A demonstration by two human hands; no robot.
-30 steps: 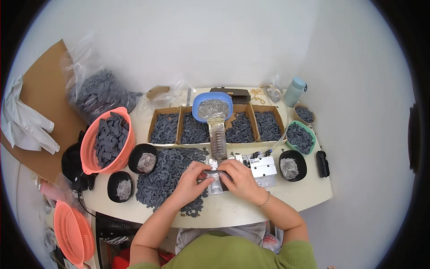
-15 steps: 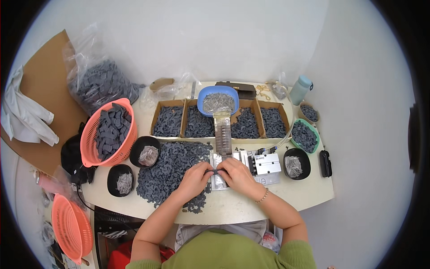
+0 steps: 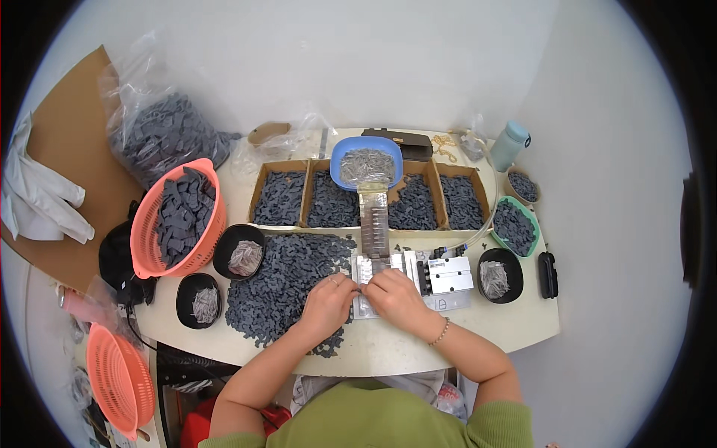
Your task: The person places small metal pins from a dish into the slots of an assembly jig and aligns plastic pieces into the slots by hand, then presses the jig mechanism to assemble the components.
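My left hand (image 3: 328, 305) and my right hand (image 3: 393, 299) meet fingertip to fingertip over the front of a metal fixture (image 3: 366, 308). Both are closed in a pinch. Between them is a small dark grey part, mostly covered by the fingers. A ribbed, see-through chute (image 3: 375, 228) slopes down to the fixture from a blue bowl (image 3: 367, 142) of thin clear or silvery pins. Beside my left hand spreads a heap of small dark grey parts (image 3: 280, 280). Right of my right hand sits a white pneumatic block (image 3: 451, 275) with tubing.
Cardboard trays (image 3: 304, 196) of grey parts line the back. Black bowls (image 3: 198, 301) of pins stand left, another black bowl (image 3: 500, 274) right. A green bowl (image 3: 515, 227), a bottle (image 3: 510, 145) and a black case (image 3: 547, 275) are at right; a coral basket (image 3: 179, 217) is at left.
My fingers have drawn closer together, covering most of the dark grey part that showed between them before. The whole view has shifted slightly.
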